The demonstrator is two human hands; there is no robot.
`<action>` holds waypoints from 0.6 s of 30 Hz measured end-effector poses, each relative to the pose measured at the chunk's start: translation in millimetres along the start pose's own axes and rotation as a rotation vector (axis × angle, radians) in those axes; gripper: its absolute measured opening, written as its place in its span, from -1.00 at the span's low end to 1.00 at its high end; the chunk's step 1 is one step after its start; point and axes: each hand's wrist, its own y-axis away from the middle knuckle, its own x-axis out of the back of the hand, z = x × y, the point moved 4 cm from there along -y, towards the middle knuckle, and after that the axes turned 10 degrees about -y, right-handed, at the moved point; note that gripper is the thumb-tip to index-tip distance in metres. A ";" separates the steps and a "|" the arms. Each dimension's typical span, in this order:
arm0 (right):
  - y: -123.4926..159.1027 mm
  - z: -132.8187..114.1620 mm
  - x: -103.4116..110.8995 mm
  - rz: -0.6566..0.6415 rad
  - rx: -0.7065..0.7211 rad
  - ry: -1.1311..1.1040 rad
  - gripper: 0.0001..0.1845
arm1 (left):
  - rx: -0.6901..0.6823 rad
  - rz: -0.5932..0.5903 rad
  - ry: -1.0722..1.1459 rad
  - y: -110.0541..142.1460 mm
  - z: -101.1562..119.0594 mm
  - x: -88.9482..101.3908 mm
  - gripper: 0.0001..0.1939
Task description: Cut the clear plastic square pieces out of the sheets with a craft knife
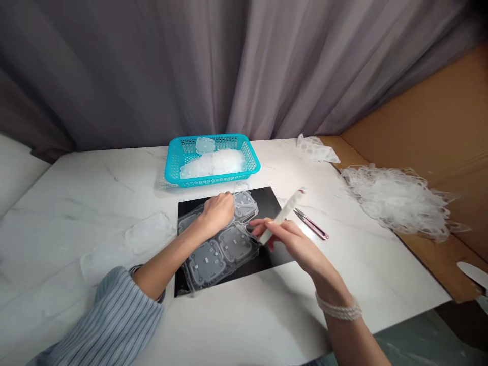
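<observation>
We see a grey curtain (152, 66) hanging behind a white marble-patterned desk (68, 213), with a cardboard panel (430, 112) along the right side. A clear moulded plastic sheet (219, 244), with rounded square cavities, lies on a black mat (269, 203), and a flat clear piece (148, 234) rests just left of the mat. Our left hand (218, 213), below a striped blue sleeve (110, 320), sits curled on the sheet, touching it — we cannot tell whether its fingers pinch the plastic. Our right hand (290, 244), with a pearl bracelet (338, 307) at the wrist, is closed around a slim white tool (284, 216) above the sheet's right side. Pink-handled thread snips (310, 223) lie just beside the mat. Farther back, a teal plastic basket (213, 180) holds clear plastic pieces (211, 162) — a tangled heap of clear plastic trimmings (396, 201) lies off to the right.
</observation>
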 end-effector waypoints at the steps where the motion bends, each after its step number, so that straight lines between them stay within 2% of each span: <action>1: -9.6 3.5 -5.2 -0.028 -0.005 0.058 -0.48 | 0.000 -0.001 0.011 -1.7 -0.9 -0.3 -0.85; 5: -47.5 17.6 -30.0 -0.153 -0.033 0.117 -0.51 | -0.035 -0.011 0.119 -10.8 -1.2 5.5 -0.83; 7: -54.6 18.4 -39.1 -0.245 -0.043 0.067 -0.48 | -0.076 -0.035 0.205 -15.0 4.0 9.4 -0.79; 9: -50.5 13.9 -35.4 -0.309 -0.035 -0.053 -0.46 | -0.141 -0.060 0.295 -17.0 13.5 12.7 -0.72; 10: -45.6 11.2 -26.1 -0.308 -0.027 -0.150 -0.47 | -0.182 -0.067 0.338 -16.8 19.3 14.4 -0.69; 12: -33.3 10.0 7.8 -0.210 -0.003 -0.378 -0.53 | -0.273 -0.062 0.408 -12.8 30.6 17.8 -0.63; 14: -18.5 18.9 56.0 0.027 0.036 -0.526 -0.63 | -0.365 -0.039 0.455 -3.3 37.6 19.6 -0.60; 16: -0.4 36.1 99.2 0.255 0.015 -0.548 -0.65 | -0.464 -0.023 0.442 11.7 37.9 16.5 -0.56; 18: 19.0 50.2 125.8 0.448 -0.037 -0.471 -0.64 | -0.540 0.016 0.309 28.6 29.8 7.0 -0.55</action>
